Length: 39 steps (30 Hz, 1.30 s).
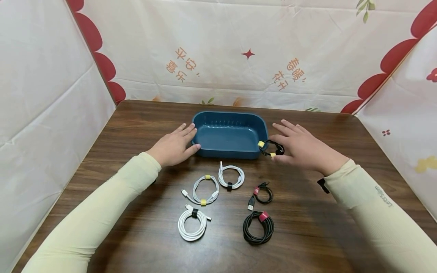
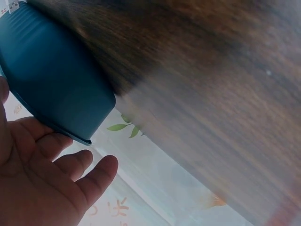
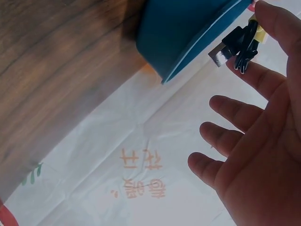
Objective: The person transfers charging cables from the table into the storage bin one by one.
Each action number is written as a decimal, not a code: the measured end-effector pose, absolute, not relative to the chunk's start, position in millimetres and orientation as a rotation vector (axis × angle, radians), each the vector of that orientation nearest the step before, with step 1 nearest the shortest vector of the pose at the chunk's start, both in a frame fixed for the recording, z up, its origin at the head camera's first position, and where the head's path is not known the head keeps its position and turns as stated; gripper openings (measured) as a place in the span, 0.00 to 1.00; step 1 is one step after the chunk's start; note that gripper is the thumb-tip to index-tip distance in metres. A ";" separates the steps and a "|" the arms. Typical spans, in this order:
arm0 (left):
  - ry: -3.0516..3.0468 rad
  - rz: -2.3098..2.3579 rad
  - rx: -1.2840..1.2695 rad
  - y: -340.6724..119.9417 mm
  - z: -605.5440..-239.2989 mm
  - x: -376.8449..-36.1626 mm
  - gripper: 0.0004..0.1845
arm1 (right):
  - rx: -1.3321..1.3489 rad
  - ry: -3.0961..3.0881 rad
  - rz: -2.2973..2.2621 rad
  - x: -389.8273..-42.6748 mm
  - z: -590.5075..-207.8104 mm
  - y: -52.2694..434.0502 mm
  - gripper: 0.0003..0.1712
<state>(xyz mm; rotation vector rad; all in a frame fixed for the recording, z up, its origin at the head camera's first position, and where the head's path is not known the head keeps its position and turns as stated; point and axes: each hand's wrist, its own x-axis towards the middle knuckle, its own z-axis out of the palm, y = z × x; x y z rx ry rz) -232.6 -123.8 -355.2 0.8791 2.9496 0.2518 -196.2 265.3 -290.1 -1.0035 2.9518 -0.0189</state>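
A blue plastic basin (image 1: 227, 154) stands towards the back of the table. My left hand (image 1: 174, 147) is at its left end, fingers spread and fingertips at the rim; in the left wrist view that hand (image 2: 47, 174) reaches under the edge of the basin (image 2: 56, 70). At the right end, my right hand (image 1: 308, 148) pinches a coiled black USB cable (image 1: 280, 150) with yellow ties between thumb and index finger. The coil overlaps the basin's right front corner in the head view. The right wrist view shows its metal plug (image 3: 219, 55) near the rim, the other fingers spread.
In front of the basin lie three coiled white cables, one with yellow ties (image 1: 203, 202) and two with black ties (image 1: 230, 186) (image 1: 195, 213). To their right are a small black USB cable (image 1: 267, 199) and a thicker black coil (image 1: 247, 231), both with red ties. Printed cloth (image 1: 218, 49) hangs behind the table.
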 end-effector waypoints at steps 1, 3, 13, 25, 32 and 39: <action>2.949 0.251 0.878 -124.0 -355.4 -232.6 0.39 | -1.012 2.948 -0.021 -197.1 -289.3 264.0 0.32; 2.951 0.249 0.879 -124.3 -355.8 -232.5 0.39 | -1.021 2.943 -0.019 -199.5 -287.9 261.6 0.32; 2.951 0.244 0.873 -124.7 -357.0 -232.6 0.39 | -1.038 2.915 -0.007 -213.6 -281.6 249.5 0.33; 2.953 0.274 0.871 -126.9 -354.7 -233.5 0.39 | -1.114 2.886 0.074 -238.6 -273.9 225.0 0.34; 2.944 0.292 0.881 -125.8 -354.3 -233.8 0.39 | -1.133 2.888 0.105 -248.4 -269.4 211.2 0.34; 2.939 0.291 0.876 -124.3 -356.6 -234.2 0.39 | -1.125 2.849 0.180 -259.9 -269.2 195.8 0.37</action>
